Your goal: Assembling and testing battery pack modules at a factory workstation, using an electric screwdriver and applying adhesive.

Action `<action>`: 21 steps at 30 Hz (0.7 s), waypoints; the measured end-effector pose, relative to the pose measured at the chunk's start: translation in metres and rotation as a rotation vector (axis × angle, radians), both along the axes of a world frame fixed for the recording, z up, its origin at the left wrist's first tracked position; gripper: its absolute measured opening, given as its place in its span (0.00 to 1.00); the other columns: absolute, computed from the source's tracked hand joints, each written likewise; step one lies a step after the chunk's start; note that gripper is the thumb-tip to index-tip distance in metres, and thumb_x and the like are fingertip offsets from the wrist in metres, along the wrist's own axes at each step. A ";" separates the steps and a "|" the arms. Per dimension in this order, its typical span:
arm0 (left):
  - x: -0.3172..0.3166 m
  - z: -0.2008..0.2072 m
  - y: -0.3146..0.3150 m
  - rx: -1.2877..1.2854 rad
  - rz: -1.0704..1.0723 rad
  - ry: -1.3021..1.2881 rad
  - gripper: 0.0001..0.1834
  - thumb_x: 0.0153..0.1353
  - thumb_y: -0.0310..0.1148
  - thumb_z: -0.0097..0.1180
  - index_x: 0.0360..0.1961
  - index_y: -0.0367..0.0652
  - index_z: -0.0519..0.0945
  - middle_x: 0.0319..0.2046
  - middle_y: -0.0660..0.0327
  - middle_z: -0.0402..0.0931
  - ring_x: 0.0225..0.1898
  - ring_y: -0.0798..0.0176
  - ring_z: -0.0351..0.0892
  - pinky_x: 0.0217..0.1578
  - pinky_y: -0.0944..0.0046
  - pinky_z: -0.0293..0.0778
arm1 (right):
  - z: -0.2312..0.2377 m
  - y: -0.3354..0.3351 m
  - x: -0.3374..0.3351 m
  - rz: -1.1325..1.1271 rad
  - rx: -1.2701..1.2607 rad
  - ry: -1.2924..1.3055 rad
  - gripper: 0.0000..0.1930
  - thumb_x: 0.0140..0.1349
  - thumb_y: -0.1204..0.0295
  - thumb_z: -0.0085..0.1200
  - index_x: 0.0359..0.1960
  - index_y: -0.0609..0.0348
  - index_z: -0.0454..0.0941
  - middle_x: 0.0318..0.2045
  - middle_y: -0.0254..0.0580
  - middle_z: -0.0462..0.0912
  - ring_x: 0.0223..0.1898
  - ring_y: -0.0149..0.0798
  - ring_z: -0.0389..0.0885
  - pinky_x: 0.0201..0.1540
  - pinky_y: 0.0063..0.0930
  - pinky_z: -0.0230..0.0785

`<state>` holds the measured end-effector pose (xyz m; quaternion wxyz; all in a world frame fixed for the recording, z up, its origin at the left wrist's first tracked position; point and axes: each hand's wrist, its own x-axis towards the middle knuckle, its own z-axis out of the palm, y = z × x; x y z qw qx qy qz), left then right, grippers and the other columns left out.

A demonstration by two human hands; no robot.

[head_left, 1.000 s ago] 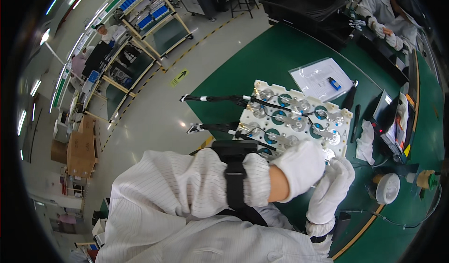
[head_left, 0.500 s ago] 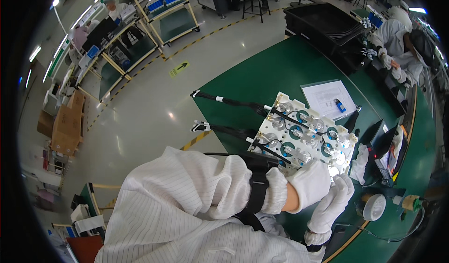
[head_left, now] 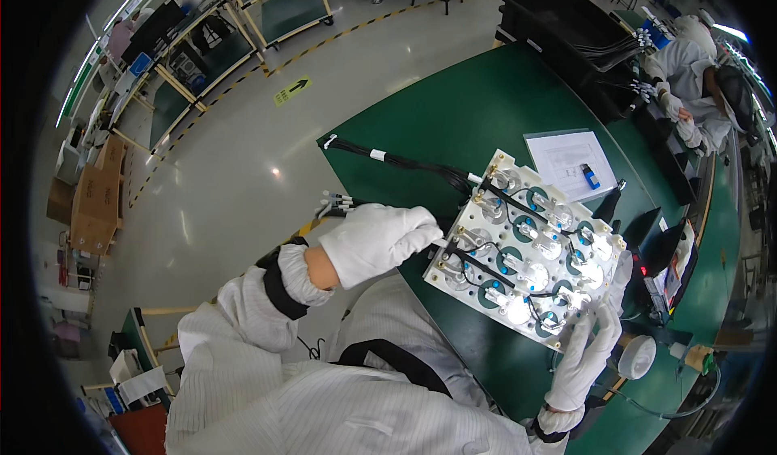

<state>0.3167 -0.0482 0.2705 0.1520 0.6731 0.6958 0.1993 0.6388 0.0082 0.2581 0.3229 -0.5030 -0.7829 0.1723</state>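
A white perforated plate (head_left: 518, 293) carries round clear parts, small blue spots, white connectors and black wires. It lies tilted on the green table. My white-gloved left hand (head_left: 380, 243) is pinched on a black cable bundle at the plate's left edge, by a white sleeve. The bundle's several white-tipped ends (head_left: 336, 202) stick out behind this hand. Farther back, a second black cable bundle (head_left: 413, 163) runs off the plate past the table edge. At the plate's near right edge rests my gloved right hand (head_left: 584, 354), thumb and fingers apart, fingertips touching the rim.
Behind the plate lie a paper sheet (head_left: 558, 159) and a small blue item (head_left: 590, 177). Black bins (head_left: 558, 18) stand far right, near a co-worker (head_left: 696, 91). A round white container (head_left: 638, 358) and a dark device (head_left: 647, 269) are on the right.
My left hand has moved left from the plate's near right side to the cable bundle at its left edge. My right hand stays by the near right edge, fingers more spread.
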 end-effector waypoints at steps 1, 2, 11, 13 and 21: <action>-0.001 -0.004 0.000 -0.013 -0.049 -0.169 0.18 0.67 0.45 0.43 0.34 0.41 0.77 0.27 0.52 0.78 0.30 0.49 0.78 0.31 0.56 0.73 | -0.001 -0.001 -0.001 0.003 -0.006 0.001 0.16 0.68 0.75 0.41 0.57 0.61 0.64 0.50 0.51 0.67 0.43 0.37 0.73 0.41 0.28 0.71; -0.002 -0.007 0.000 -0.026 -0.098 -0.339 0.21 0.68 0.47 0.40 0.34 0.40 0.76 0.25 0.51 0.78 0.28 0.49 0.78 0.30 0.56 0.73 | -0.002 -0.002 -0.003 -0.069 -0.181 0.171 0.18 0.68 0.74 0.40 0.59 0.61 0.61 0.52 0.51 0.67 0.45 0.37 0.73 0.43 0.27 0.70; -0.002 -0.024 0.006 -0.086 -0.139 -0.530 0.19 0.69 0.43 0.43 0.32 0.38 0.75 0.24 0.48 0.75 0.28 0.51 0.78 0.28 0.61 0.71 | -0.008 -0.003 -0.017 -0.274 -0.308 0.511 0.25 0.68 0.76 0.37 0.67 0.61 0.51 0.61 0.54 0.61 0.58 0.39 0.66 0.58 0.31 0.61; -0.001 -0.019 0.007 -0.116 -0.128 -0.529 0.19 0.69 0.43 0.43 0.32 0.39 0.75 0.22 0.48 0.75 0.27 0.50 0.78 0.27 0.60 0.71 | -0.005 -0.004 -0.019 -0.291 -0.329 0.507 0.25 0.68 0.77 0.36 0.67 0.60 0.51 0.61 0.54 0.61 0.57 0.38 0.66 0.57 0.30 0.61; 0.026 0.017 0.009 0.092 -0.035 0.345 0.08 0.57 0.36 0.54 0.28 0.43 0.77 0.25 0.57 0.77 0.30 0.54 0.78 0.31 0.56 0.73 | -0.003 0.000 -0.010 -0.112 -0.187 0.292 0.22 0.66 0.80 0.41 0.62 0.61 0.60 0.54 0.48 0.68 0.31 0.26 0.74 0.28 0.17 0.67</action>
